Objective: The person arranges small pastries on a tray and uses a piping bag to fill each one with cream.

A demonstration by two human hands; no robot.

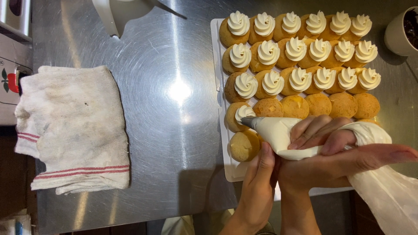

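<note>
I see my right hand [331,152] clenched around a translucent plastic piping bag full of white cream [287,135], fingers wrapped over its fat middle and thumb stretched out to the right beneath the twisted neck; the slack tail of the bag hangs off below and to the right of that hand. My left hand [259,182] comes up from below, just left of the right wrist, with its fingertips pressed against the underside of the bag, steadying rather than gripping it. The bag's tapered tip points away to the left of my right hand and touches a round golden-brown cream puff [237,116], on which a small white swirl sits. Directly above my left hand's fingertips lies a bare puff [244,146], untopped, and just beyond my right knuckles runs a row of plain golden puffs [318,104] without cream. Farther from my hands, three rows of puffs crowned with white rosettes [296,48] fill the far part of the white rectangular tray [216,56]. Well off to the left of both hands, a folded off-white cloth with red stripes [74,126] lies on the brushed steel worktop [174,87]. Past my right hand, at the far right corner, stands a white cup with dark contents [398,32].
</note>
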